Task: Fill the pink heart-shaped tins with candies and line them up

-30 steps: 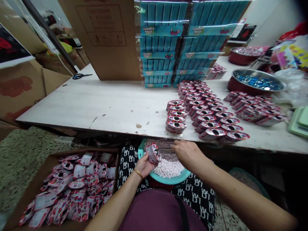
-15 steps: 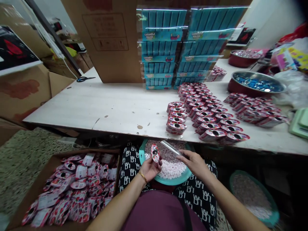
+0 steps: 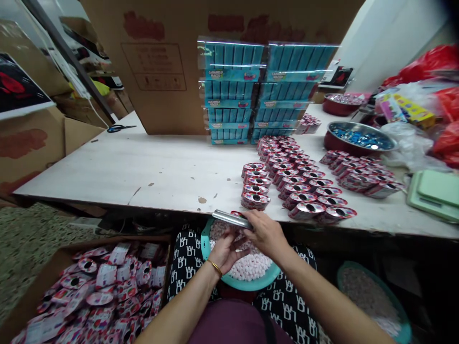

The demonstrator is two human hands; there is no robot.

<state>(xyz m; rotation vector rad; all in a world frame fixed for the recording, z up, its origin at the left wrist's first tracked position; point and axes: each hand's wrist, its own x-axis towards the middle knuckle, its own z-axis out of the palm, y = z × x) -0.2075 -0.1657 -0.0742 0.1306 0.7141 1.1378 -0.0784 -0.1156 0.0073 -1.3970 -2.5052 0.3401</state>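
Note:
Over the turquoise basin (image 3: 205, 248) on my lap, my left hand (image 3: 227, 251) has its fingers spread, with nothing seen held in them. The basin holds many small white-pink candies (image 3: 251, 268). My right hand (image 3: 265, 234) grips a narrow, shiny, tube-like tool (image 3: 231, 219), which points left across the basin's far side. Just behind the tool, part of a small red-and-white oval pack (image 3: 235, 213) shows near the right fingertips; whether they hold it too is hidden. Rows of similar packs (image 3: 256, 198) stand upright on the white table beyond.
An open carton (image 3: 46, 265) full of red packs sits at lower left. Blue display packs (image 3: 233, 74) lean against a large cardboard box (image 3: 154, 110). A steel bowl (image 3: 333, 141), a green scale (image 3: 435, 193) and scissors (image 3: 120, 128) lie farther out. Another basin (image 3: 398, 306) is at lower right.
The pack has left my left hand, whose fingers have spread. My right hand with the tube-like tool has moved left and close to the left hand. The view has shifted slightly.

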